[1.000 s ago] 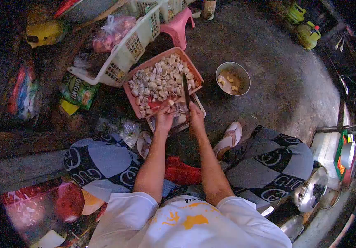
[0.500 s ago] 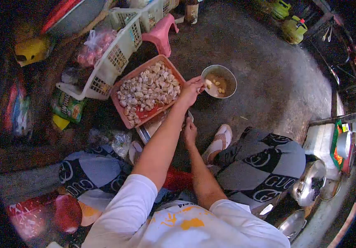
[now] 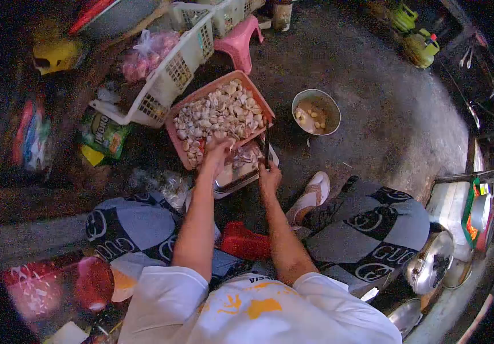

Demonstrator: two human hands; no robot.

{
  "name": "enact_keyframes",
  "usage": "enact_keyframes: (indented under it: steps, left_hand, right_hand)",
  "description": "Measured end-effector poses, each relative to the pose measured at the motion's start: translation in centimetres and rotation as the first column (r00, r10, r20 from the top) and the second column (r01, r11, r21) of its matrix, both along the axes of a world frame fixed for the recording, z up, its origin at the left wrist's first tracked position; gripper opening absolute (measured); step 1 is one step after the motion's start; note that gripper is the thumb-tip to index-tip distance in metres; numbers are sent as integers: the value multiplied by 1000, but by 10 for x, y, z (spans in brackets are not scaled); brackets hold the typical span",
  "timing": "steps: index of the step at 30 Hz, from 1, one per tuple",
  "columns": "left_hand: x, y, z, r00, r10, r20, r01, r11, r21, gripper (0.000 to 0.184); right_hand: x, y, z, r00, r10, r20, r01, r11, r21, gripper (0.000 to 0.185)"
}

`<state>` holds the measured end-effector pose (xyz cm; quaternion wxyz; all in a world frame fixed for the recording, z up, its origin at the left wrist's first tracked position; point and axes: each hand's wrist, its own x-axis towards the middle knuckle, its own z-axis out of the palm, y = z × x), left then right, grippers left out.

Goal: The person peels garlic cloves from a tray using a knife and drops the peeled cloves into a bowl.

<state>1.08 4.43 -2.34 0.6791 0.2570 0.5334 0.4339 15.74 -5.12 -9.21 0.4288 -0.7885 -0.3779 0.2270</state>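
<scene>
Gripping knife (image 3: 267,143), R hand (image 3: 269,176); L hand (image 3: 217,156) at garlic (image 3: 218,112) in tray (image 3: 176,142).
R fingers wrapped round it, blade away, prob. for safety; L curled, can't tell if holding; bowl (image 3: 332,106) near, prob. for reach.

Dim room, this, and the strongest light sits at the right edge, burning out to white in spots! It lays a pale sheen across the floor (image 3: 396,97) — soft, greyish — and throws glare off the metal lid (image 3: 422,270). Mid-view, the pale cloves (image 3: 218,114) read fairly clear. Over left it's murk — the colourful bundle (image 3: 33,137) smears, grain speckles the shadows, lines bow outward, black swallows the corners.
</scene>
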Motion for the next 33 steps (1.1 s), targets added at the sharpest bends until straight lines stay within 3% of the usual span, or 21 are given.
enact_keyframes:
  steps: [3,5,7,9,12,18,24,27,33]
  left_hand:
    - [6,-23,18,965,145,216,-149,989,1,20]
    - [7,-31,30,970,130,206,-136,991,18,18]
    - [7,-31,26,981,111,157,-113,994,2,17]
    - [5,-29,17,990,43,132,-47,999,27,20]
    - [6,-29,13,984,30,176,-41,997,59,18]
    - [11,-32,19,968,69,242,-89,993,72,16]
    - [10,-35,30,957,99,273,-112,993,31,16]
    - [7,-33,25,966,69,250,-87,994,61,15]
    - [5,-29,4,986,83,142,-98,990,102,12]
  right_hand:
    - [-1,6,40,987,83,-141,-72,994,84,35]
    - [-2,12,36,918,188,-348,-141,978,157,35]
    - [-3,18,39,849,306,-430,-230,948,219,35]
    - [-3,23,47,807,438,-396,-355,896,267,35]
    - [-7,20,81,750,430,-503,-361,903,234,36]
    - [-7,25,87,792,444,-419,-381,896,229,37]
    - [-1,24,88,744,419,-521,-434,895,100,37]
    - [-2,31,75,819,500,-282,-450,864,226,39]
    - [-2,24,105,807,491,-328,-523,852,-10,37]
